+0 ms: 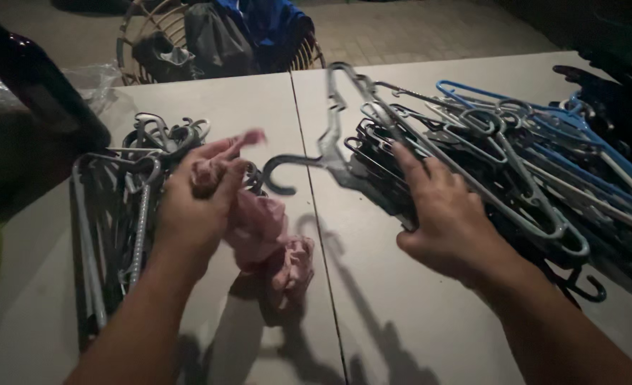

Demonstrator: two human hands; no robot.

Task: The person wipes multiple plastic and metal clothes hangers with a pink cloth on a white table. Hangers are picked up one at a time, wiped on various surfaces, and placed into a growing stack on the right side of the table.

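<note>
A pink cloth [262, 235], bunched and twisted, is gripped in the left hand [191, 207], whose fingers are curled tight around its upper part while the rest hangs down onto the desk [373, 306] just below and to the right of that hand. One end of the cloth pokes out above the fingertips. Directly under and to the left of the left hand lies a stack of grey hangers [116, 214], their hooks gathered just above the knuckles. A single grey hanger [316, 160] lies between the two hands, its hook curling toward the cloth and nearly touching it. The right hand [444, 214] rests flat, fingers spread wide and holding nothing, pressing on the near edge of a big tangled pile of hangers [494, 157], dark and grey ones near the fingers and blue ones farther right. Beyond the hands, past the far edge of the desk, stands a round wicker basket [166, 36] with dark and blue clothes in it; far left of the left hand sit a dark bottle [38, 85] and crumpled clear plastic [88, 78]. The risk, as I judge it, is snagging: the loose hook could catch the dangling cloth, and pulling one hanger from the interlocked pile could drag others off the desk.
</note>
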